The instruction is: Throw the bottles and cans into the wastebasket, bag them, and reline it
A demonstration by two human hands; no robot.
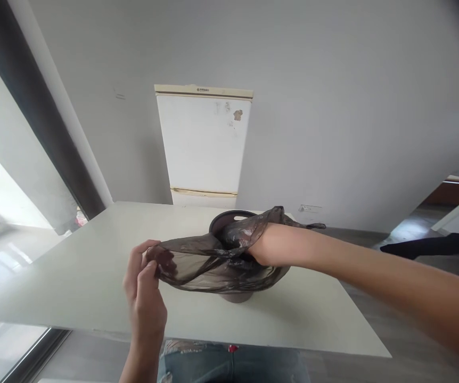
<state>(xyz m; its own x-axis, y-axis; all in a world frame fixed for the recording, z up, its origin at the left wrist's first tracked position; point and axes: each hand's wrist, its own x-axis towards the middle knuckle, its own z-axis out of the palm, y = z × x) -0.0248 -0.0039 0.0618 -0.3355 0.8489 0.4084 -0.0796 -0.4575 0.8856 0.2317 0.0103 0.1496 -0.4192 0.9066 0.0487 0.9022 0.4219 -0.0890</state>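
Note:
A thin, see-through black trash bag is spread over the mouth of a small dark trash can. The can stands upright on the white table, its rim and a handle slot showing at the back and its base below the film. At the left, my left hand pinches the bag's edge between thumb and fingers and holds it stretched out sideways. From the right my right hand reaches into the bag's opening, over the can. Its fingers are hidden by the dark film, so their pose cannot be made out.
The white table extends to both sides, with its front edge close to my body. Behind it a white fridge stands against the grey wall. On the far right, a dark-clothed leg of another person is partly visible.

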